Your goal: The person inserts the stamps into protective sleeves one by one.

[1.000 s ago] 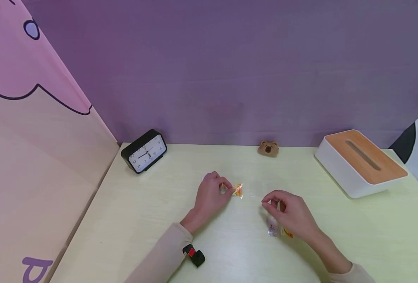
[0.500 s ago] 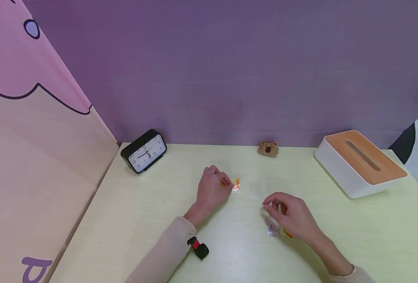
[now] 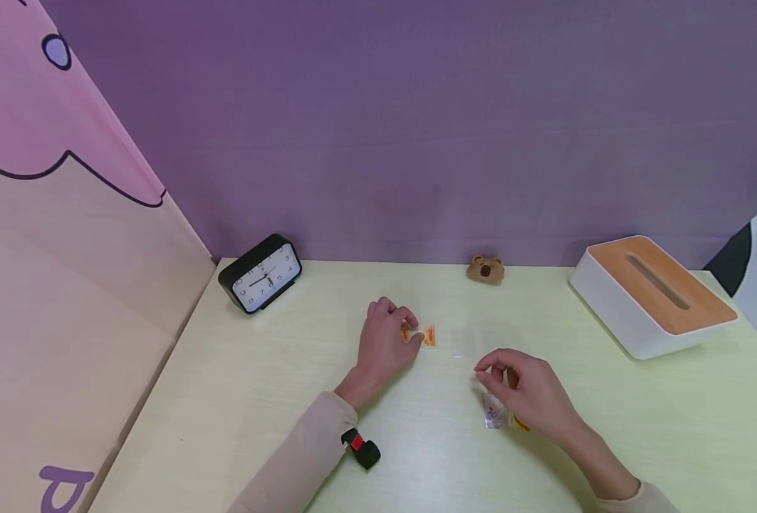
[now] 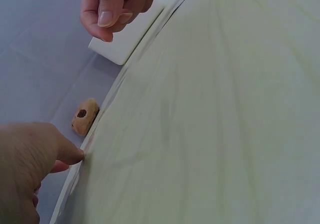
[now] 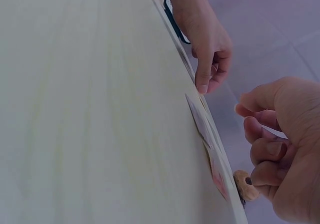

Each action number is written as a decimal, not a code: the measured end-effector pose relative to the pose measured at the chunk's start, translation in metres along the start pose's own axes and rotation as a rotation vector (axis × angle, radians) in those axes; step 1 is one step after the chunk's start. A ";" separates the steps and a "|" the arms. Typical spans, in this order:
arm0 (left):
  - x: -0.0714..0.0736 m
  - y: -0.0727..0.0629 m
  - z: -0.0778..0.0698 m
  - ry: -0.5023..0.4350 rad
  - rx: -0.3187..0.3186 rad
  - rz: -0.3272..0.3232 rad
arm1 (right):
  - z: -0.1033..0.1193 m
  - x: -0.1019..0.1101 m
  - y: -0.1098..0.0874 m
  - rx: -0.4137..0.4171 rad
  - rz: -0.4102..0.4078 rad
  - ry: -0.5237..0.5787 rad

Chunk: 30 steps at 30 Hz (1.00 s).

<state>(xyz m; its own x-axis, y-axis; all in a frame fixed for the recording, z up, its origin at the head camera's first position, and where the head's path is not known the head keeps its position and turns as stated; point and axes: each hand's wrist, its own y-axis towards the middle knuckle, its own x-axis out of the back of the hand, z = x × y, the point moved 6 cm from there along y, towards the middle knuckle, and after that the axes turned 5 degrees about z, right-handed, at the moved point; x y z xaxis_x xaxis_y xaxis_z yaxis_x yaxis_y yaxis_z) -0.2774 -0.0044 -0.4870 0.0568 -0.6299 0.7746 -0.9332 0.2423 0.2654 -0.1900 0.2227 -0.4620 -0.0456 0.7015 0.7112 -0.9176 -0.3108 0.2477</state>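
My left hand (image 3: 387, 345) rests low over the table at a small clear packet with orange print (image 3: 429, 335). Its thumb and index fingertip stand slightly apart at the packet's near side, and the hand covers part of it. Loosely curled, my right hand (image 3: 524, 385) hovers at the right, thumb and index tip close together with nothing visible between them. Below it lie a whitish packet with purple print (image 3: 494, 413) and a yellow packet (image 3: 519, 422), partly hidden by the hand. A transparent sheet (image 3: 476, 342) lies flat between the hands.
A black alarm clock (image 3: 263, 274) stands at the back left of the table (image 3: 224, 399). Against the purple backdrop sits a small brown bear head (image 3: 486, 269). A white tissue box with a wooden lid (image 3: 654, 299) occupies the right. A camera strap (image 3: 361, 447) hangs at the left wrist.
My left hand has moved slightly away toward the back with the orange-printed packet, which now lies flatter. Its thumb and index finger have parted a little. The right hand has barely moved.
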 end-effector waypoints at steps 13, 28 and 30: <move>-0.008 0.001 -0.019 -0.023 -0.001 0.041 | -0.009 0.009 0.000 -0.086 0.139 -0.057; -0.032 0.007 -0.036 -0.003 0.064 0.074 | -0.020 0.012 -0.007 -0.079 0.352 -0.023; -0.034 0.008 -0.037 0.022 0.080 0.089 | -0.020 0.013 -0.007 -0.068 0.357 -0.013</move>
<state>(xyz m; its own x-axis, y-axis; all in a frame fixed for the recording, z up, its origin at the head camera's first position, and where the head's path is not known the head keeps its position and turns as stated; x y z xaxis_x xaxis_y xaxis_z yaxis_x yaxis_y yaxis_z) -0.2739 0.0465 -0.4902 -0.0205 -0.5917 0.8059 -0.9601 0.2366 0.1493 -0.1924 0.2469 -0.4678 -0.3635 0.5482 0.7532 -0.8690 -0.4908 -0.0622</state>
